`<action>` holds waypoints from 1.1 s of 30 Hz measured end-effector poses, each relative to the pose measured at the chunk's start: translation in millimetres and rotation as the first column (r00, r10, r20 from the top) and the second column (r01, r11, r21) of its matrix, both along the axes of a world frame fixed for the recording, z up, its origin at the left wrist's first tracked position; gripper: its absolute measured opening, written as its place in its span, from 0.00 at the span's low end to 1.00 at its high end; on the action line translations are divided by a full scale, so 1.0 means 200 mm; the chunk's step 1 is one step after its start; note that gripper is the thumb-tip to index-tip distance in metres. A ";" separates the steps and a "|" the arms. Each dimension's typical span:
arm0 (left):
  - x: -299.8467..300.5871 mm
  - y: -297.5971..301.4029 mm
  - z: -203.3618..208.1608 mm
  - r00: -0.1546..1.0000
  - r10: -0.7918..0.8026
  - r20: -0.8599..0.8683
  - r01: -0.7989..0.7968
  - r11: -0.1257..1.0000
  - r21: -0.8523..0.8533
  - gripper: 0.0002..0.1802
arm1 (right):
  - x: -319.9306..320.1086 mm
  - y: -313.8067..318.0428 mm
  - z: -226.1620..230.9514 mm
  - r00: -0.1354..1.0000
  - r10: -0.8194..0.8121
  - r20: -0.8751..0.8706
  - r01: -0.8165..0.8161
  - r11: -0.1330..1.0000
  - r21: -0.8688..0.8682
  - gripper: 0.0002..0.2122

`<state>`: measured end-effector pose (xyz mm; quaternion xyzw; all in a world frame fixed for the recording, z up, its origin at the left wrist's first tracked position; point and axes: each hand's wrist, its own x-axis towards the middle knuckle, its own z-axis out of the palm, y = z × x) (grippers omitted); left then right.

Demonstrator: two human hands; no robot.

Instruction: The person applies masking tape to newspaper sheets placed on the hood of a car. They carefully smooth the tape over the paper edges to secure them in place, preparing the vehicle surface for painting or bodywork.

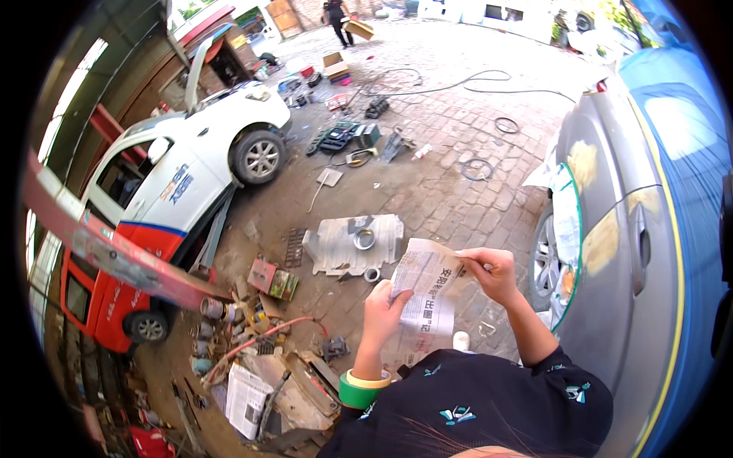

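A sheet of newspaper (427, 305) hangs between my two hands in front of my body. My left hand (385, 311) grips its left edge, thumb lying over the paper. With thumb and fingers pinched together, my right hand (492, 273) holds the upper right corner. The upper part of the sheet looks folded or bent over. Around my left wrist sit a green tape roll (357, 395) and a pale yellow tape roll (368, 379). On my right stands a grey car (641, 290) with tan filler patches; green-edged masking sheet (566, 217) covers part of its wheel area.
A white and red pickup (175, 179) with its hood up stands left behind a red lift post (107, 248). A flat metal panel (343, 237), scrap parts (229, 328) and folded newspapers (246, 404) lie on the ground. A hose (458, 84) crosses the paving; a person (336, 19) carries a box.
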<state>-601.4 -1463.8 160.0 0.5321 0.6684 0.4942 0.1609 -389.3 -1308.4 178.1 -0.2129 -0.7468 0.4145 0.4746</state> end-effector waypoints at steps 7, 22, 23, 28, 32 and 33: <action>0.08 0.69 0.02 0.947 -0.311 0.079 0.320 0.933 -0.164 0.09 | 0.33 0.40 -0.08 0.956 -0.289 0.042 0.285 0.954 0.091 0.06; -0.10 2.22 -0.14 0.734 -0.679 0.023 0.673 0.723 -0.158 0.12 | 0.23 1.48 -0.06 0.795 -0.496 0.348 0.492 0.864 0.108 0.03; -0.13 2.33 -0.14 0.724 -0.688 0.039 0.686 0.714 -0.144 0.12 | 0.20 1.56 -0.06 0.796 -0.504 0.336 0.492 0.861 0.126 0.03; -0.21 2.86 -0.15 0.697 -0.717 0.013 0.715 0.693 -0.085 0.10 | 0.12 1.98 0.01 0.756 -0.555 0.346 0.489 0.831 0.266 0.04; -0.26 3.21 -0.16 0.683 -0.729 0.040 0.728 0.677 -0.108 0.08 | 0.08 2.32 -0.04 0.749 -0.575 0.330 0.518 0.818 0.251 0.05; -0.27 3.30 -0.17 0.686 -0.727 0.035 0.725 0.679 -0.115 0.08 | 0.07 2.41 -0.07 0.755 -0.571 0.322 0.520 0.821 0.237 0.05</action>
